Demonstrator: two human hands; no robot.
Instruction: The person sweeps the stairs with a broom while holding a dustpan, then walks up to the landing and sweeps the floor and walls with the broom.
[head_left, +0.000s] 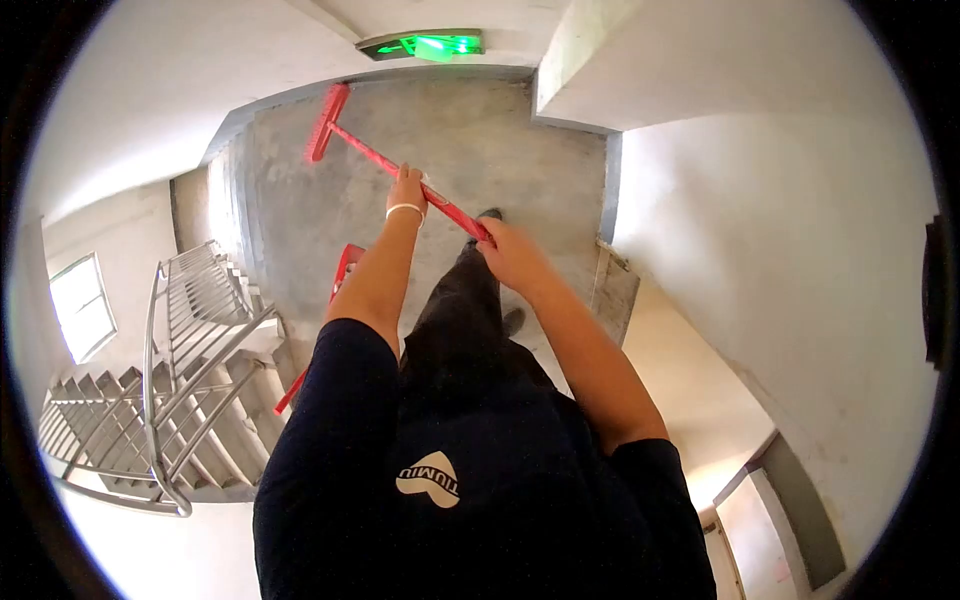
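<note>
A person's left hand [406,190] gripped a red broom [458,217] mid-handle while the right hand [512,255] closed around its end, the broom head [325,125] out by the grey floor's [480,125] far edge, where flat bristles and steady hands seemed best for even strokes.

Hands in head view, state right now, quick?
Left hand: closed around the red handle, nearer the brush head.
Right hand: closed on the same handle, at the end nearer the body.
</note>
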